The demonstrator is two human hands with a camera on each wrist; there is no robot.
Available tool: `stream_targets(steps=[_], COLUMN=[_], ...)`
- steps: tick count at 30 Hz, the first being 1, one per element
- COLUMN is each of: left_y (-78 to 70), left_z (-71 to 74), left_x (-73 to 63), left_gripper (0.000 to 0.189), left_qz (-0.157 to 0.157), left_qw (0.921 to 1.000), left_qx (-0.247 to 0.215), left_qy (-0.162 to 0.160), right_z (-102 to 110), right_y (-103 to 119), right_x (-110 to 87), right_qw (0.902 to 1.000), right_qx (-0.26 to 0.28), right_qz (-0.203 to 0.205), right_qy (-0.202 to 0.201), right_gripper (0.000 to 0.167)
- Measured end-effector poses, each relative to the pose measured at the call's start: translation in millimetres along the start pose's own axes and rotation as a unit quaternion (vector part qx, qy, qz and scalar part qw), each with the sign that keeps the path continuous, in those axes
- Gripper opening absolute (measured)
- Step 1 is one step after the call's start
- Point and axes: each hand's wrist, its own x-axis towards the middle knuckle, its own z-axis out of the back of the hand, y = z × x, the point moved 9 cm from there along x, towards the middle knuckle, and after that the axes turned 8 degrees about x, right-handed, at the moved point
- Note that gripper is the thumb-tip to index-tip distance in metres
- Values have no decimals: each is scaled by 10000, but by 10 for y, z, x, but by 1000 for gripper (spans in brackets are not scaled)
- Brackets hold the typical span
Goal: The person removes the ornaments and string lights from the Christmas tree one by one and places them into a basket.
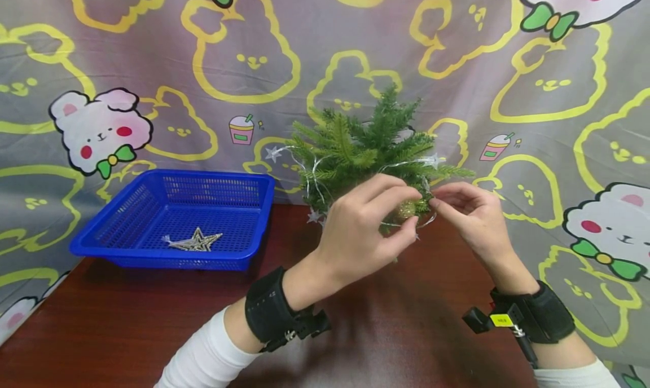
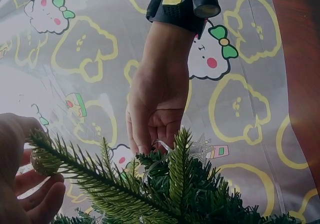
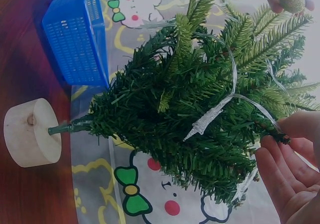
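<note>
In the head view, bare table (image 1: 376, 331) leaves a way through the lower middle, between the wrist straps (image 1: 271, 309). At centre, the left hand (image 1: 360, 221), holding a gold ball (image 1: 407, 209), blocks the front of the tree (image 1: 350, 145); a narrow gap separates it from the right hand (image 1: 472, 216). Star lights (image 1: 273, 153) jut out upper left of centre. The basket (image 1: 167, 256) obstructs the left, open from above; cloth (image 1: 325, 21) closes the back. In the right wrist view, room shows around the thin trunk (image 3: 72, 125), left of centre.
</note>
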Motion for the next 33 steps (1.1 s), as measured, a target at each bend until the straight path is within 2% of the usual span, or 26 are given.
stream_targets(steps=[8,15,26,33], left_y=[-25,-50,-71,-96], left_z=[-15,-51,-51,-67], left_x=[28,33,37,35], left_gripper=[20,20,19,19], left_qz=[-213,-346,-402,-417], left_qw=[9997,9985,9974,9971], left_qx=[-17,-300,-483,-444], left_qy=[103,305,357,446], right_z=[-2,9,13,14], right_y=[6,6,9,-7], right_x=[11,7,5,3], right_qw=[9999,9999,9998,9999], right_qx=[99,-14,-180,-111], right_qz=[16,-44,-41,-49], right_qy=[-3,-92,-82,-63], right_gripper=[18,19,19,19])
